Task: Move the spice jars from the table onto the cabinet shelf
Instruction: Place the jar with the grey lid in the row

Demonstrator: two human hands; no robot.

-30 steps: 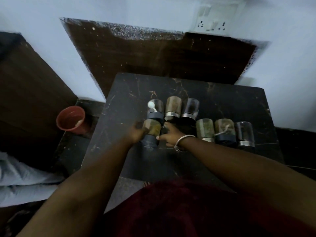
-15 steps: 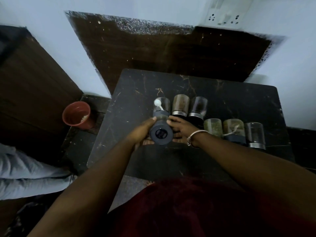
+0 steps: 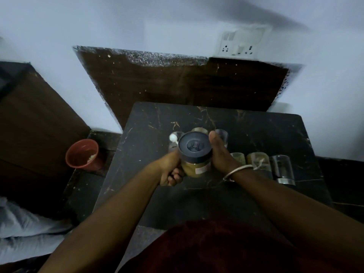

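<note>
spice jar (image 3: 195, 154) over table (image 3: 157, 123) | left grip (image 3: 171, 170) curled round its left side | right grip (image 3: 219, 154) clasping right side

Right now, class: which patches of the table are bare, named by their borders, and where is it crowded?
Bare: the table's far strip between jars and wooden board; its left side, edge to jars. Crowded: middle and right, where six jars stand behind and right of the held jar.

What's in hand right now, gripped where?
One spice jar, both hands: left hand wraps the glass body, right hand clasps the side at the lid.
</note>
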